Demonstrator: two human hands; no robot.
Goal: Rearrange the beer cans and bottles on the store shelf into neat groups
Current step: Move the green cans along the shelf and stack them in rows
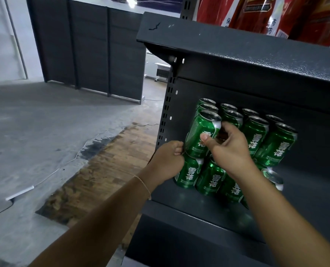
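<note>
The front green can stands at the left end of the top layer, on top of the lower cans, near the left edge of the dark shelf. The right hand grips this can, with the thumb pressed on its front and the fingers curled round its far side. The left hand has its fingers curled and touches the can low on its left side, but I cannot tell if it really holds it or just steadies it. More green cans stand in rows behind and to the right, close together. One can sits lower down on the right with its silver top showing. Red bags sit on the shelf above. I think the stack could tip. The top cans only rest on the rims below, so a bump or a crooked set-down could knock them off the open left end onto the floor.
</note>
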